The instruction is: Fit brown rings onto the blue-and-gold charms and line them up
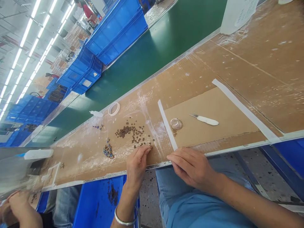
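My left hand point(137, 162) is at the table's front edge, thumb and fingertips pinched together. A tiny piece shows at its fingertips, too small to name. Just beyond it lies a scattered pile of small round brown pieces point(124, 131). My right hand point(190, 164) is closed too, its fingertips pressed together over the edge beside a white tape strip point(167, 125); what they hold, if anything, is hidden. Past that strip, a small clear round dish point(176, 123) and a white-handled knife point(207, 120) lie on a cardboard sheet point(228, 110).
A heap of small blue and gold parts point(108, 150) lies to the left, with a tape roll point(114, 109) and a small white bottle point(97, 114) behind. Beyond runs a green conveyor belt point(133, 63) with blue crates point(116, 34). Another person's hands point(22, 205) are at lower left.
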{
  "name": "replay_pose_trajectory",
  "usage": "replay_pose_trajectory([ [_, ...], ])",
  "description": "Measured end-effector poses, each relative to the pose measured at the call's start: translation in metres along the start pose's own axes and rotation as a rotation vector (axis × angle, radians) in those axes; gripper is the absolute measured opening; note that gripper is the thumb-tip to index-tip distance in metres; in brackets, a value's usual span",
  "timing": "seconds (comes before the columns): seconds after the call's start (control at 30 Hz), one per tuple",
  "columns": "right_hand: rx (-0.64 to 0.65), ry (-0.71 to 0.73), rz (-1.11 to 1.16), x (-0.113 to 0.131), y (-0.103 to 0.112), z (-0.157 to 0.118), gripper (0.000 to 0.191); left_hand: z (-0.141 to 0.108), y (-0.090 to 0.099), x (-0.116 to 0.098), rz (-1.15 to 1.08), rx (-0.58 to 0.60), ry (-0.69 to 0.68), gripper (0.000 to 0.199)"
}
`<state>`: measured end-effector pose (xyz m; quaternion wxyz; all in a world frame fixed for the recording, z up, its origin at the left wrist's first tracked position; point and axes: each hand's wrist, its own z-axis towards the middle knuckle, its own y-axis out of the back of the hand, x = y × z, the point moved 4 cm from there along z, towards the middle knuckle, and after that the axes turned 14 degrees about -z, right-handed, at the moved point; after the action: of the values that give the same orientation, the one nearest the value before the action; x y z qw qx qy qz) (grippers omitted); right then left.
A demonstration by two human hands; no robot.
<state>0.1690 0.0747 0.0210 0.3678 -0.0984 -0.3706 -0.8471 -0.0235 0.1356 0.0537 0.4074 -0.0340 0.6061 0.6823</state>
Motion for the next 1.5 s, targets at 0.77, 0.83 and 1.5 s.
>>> replay_pose_trajectory([
  [0.77, 0.031, -0.133, 0.139, -0.001, 0.001, 0.006, 0.019, 0.000, 0.008, -0.008, -0.240, -0.073, 0.257, 0.013],
  [0.83, 0.032, -0.175, 0.170, -0.001, 0.001, 0.009, 0.020, -0.003, 0.011, -0.007, -0.453, -0.193, 0.434, 0.012],
  [1.5, -0.219, 0.030, -0.122, 0.005, -0.019, 0.013, 0.027, 0.226, -0.068, 0.045, -0.736, -0.041, 0.506, 0.023],
])
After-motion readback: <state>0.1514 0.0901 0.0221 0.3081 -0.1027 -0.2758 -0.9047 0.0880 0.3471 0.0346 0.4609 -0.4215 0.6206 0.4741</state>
